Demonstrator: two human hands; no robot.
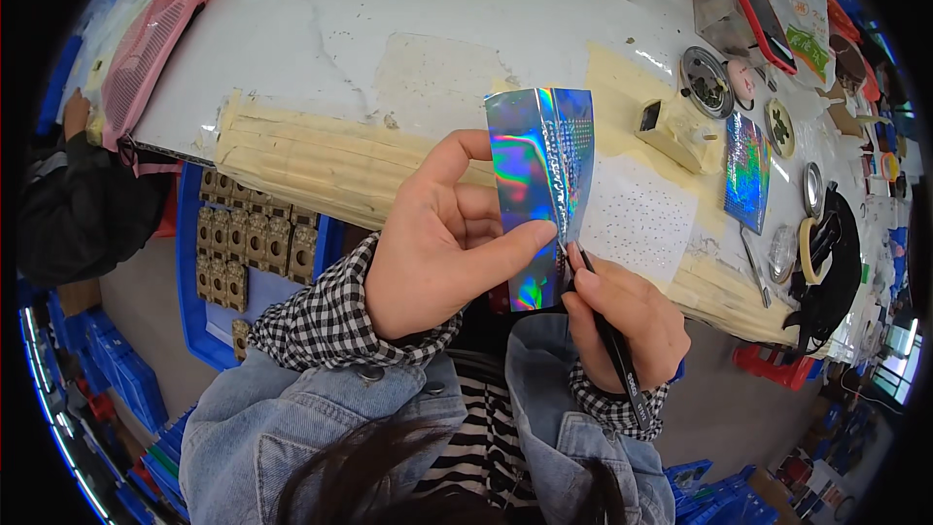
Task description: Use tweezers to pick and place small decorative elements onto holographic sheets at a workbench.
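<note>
White worktable [301,49], iridescent sheet [520,185], left hand [428,253] around left edge

1 fisheye view looks down from head height, close over the shiny sheet [531,190], facing across the white table [277,49].

White worktable [301,39], yellowish tape [301,156] along its near edge, grey floor [724,418], bright light [911,350] far right

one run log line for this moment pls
left hand: holding holographic sheet | right hand: holding black tweezers, tips at sheet | table: dotted white paper, right of sheet
</note>
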